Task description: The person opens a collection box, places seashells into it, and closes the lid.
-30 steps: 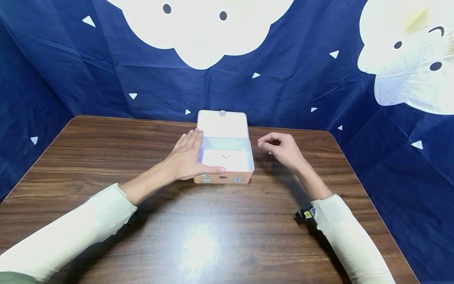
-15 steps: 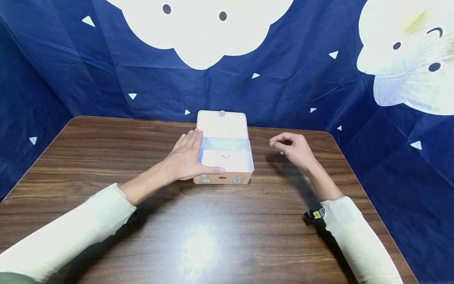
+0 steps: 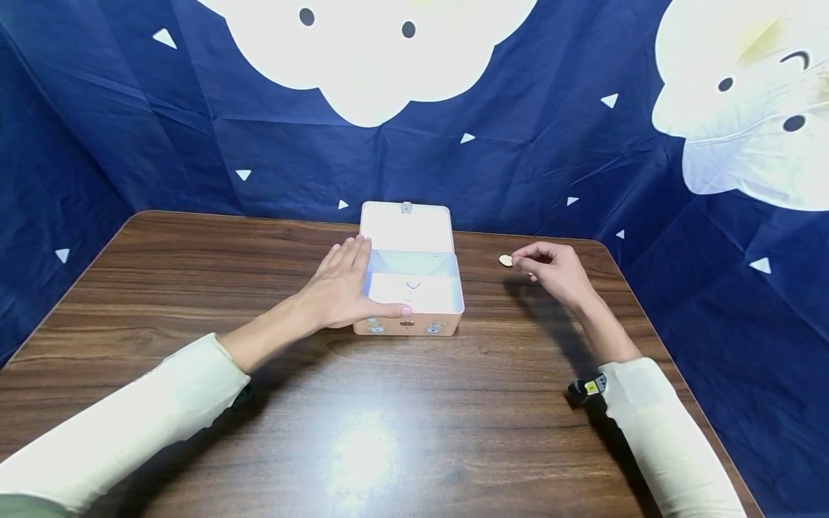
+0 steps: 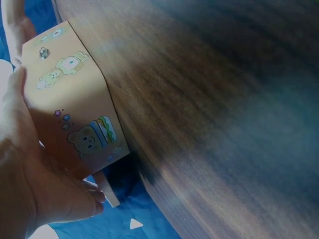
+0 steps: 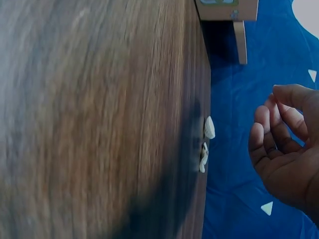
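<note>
On the table stands a peach lunchbox-style tin [image 3: 408, 325] with cartoon bears on its sides. Its lid [image 3: 406, 226] is tipped back, showing a pale interior. My left hand [image 3: 340, 284] rests on its left side, fingers straight along the edge and thumb stretched over the front rim; the left wrist view shows the hand against the tin [image 4: 75, 99]. To the right, my right hand [image 3: 553, 270] hovers over the table, fingers loosely curled, thumb tip near the index, nothing visible between them. Beside its fingertips lies a small white shell-like piece [image 3: 506, 260].
The right wrist view shows the fan-shaped white piece [image 5: 209, 128] and a second white piece [image 5: 204, 158] near the wooden table's far edge. A blue cloth [image 3: 291, 158] with white shapes hangs behind the table [image 3: 259, 432].
My right hand has moved to the right, away from the tin, and the small white piece has come into sight beside its fingertips. My left hand stays on the tin.
</note>
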A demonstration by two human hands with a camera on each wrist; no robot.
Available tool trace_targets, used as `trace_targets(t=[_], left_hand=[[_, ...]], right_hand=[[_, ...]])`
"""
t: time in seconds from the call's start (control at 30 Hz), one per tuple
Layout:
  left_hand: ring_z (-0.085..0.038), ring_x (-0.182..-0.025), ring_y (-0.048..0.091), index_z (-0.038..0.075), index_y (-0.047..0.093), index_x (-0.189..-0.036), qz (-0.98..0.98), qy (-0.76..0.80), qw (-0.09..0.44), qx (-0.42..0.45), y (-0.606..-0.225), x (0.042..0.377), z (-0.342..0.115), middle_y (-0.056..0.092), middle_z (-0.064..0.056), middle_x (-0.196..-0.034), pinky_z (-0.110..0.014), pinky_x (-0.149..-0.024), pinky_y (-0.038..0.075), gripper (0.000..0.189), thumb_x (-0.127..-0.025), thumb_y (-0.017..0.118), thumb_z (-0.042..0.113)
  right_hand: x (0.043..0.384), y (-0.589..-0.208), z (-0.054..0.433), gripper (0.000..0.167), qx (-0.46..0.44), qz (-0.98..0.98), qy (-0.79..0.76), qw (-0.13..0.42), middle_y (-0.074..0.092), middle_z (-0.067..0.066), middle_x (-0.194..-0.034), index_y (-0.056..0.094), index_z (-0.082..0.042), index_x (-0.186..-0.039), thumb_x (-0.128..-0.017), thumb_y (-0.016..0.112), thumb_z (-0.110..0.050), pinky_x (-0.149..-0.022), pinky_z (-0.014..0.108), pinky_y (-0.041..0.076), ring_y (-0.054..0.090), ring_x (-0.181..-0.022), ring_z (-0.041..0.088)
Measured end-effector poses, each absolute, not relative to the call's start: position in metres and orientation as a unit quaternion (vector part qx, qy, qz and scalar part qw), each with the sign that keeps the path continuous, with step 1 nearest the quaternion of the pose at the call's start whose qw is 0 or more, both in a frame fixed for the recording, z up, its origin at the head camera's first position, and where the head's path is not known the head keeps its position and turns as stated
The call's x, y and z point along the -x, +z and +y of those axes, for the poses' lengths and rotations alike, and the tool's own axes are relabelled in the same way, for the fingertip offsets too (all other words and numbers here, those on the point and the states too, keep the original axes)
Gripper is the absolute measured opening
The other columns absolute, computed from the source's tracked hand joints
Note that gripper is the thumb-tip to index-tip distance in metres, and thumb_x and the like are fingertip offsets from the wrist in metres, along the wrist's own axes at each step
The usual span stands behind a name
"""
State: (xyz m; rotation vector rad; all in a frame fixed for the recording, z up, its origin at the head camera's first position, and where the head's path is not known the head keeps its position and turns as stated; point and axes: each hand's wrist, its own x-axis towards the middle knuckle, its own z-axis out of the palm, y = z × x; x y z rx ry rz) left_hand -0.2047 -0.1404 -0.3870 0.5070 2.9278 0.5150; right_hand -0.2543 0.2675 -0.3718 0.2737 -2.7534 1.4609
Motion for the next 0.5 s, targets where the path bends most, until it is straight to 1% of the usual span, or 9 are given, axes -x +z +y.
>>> trace_targets(t=[0.13,0.27,0.5], left_hand=[[-0.044,-0.179,0.004,-0.005,0.0,-0.179,0.969,0.172,0.064,-0.167,-0.387,0.205,-0.14,-0.001,-0.027,-0.189,-0.058,-0.147,0.001,0.154,-0.085,0.067,0.097],[-0.044,-0.179,0.003,-0.005,0.0,-0.179,0.968,0.174,0.069,-0.164,-0.387,0.205,-0.14,0.001,-0.027,-0.189,-0.058,-0.147,0.001,0.155,-0.084,0.066,0.098],[-0.044,-0.179,0.003,-0.005,0.0,-0.179,0.968,0.176,0.07,-0.163,-0.386,0.205,-0.14,0.002,-0.027,-0.19,-0.057,-0.147,0.0,0.155,-0.084,0.066,0.098]], right_hand=[[0.258,-0.373,0.276,0.031,-0.079,-0.883,0.462,-0.005,0.077,-0.018,-0.087,0.081,0.004,-0.123,-0.105,0.079,-0.022,-0.074,0.019,0.059,0.07,-0.084,0.003],[0.262,-0.377,0.283,0.032,-0.066,-0.887,0.457,-0.014,0.082,-0.014,-0.089,0.08,0.004,-0.125,-0.106,0.078,-0.022,-0.075,0.022,0.061,0.071,-0.084,0.003],[0.266,-0.384,0.293,0.034,-0.057,-0.888,0.456,-0.024,0.075,-0.02,-0.085,0.078,0.005,-0.129,-0.104,0.079,-0.017,-0.071,0.02,0.057,0.067,-0.08,0.002]])
